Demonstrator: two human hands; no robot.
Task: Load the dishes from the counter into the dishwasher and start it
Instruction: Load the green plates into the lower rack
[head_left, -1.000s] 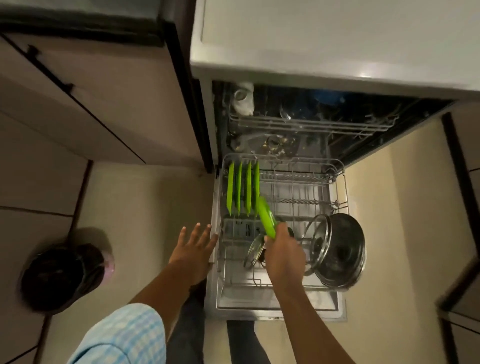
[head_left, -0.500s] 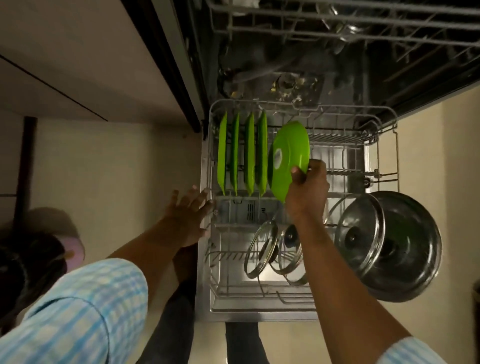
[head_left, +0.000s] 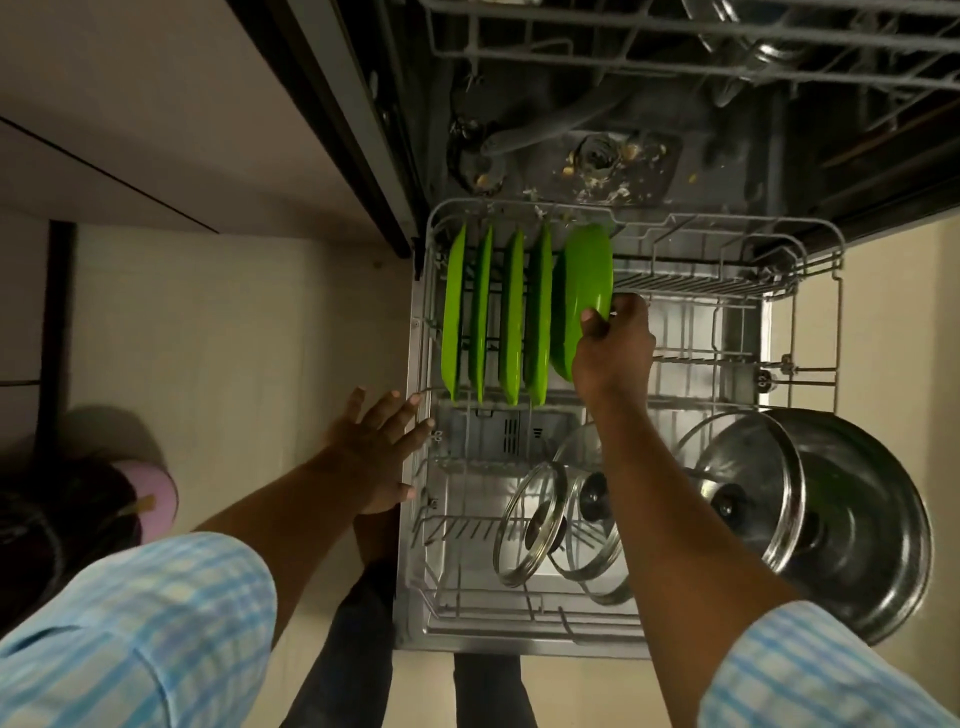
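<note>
Head view: pulled-out dishwasher rack (head_left: 696, 280) over beige floor (head_left: 234, 338) beside cabinet fronts (head_left: 130, 104).

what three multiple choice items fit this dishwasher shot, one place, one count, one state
1. Where do the glass lids stand? A upper rack; B near end of the lower rack; C floor.
2. How many green plates in all? A three; B five; C seven.
3. The right hand is: A gripping a plate; B empty; C pressing a button.
Key: B, lids stand on edge in the rack's near tines; B, four stand slotted and a fifth plate is held; A, its fingers curl round the fifth plate's rim.
</note>
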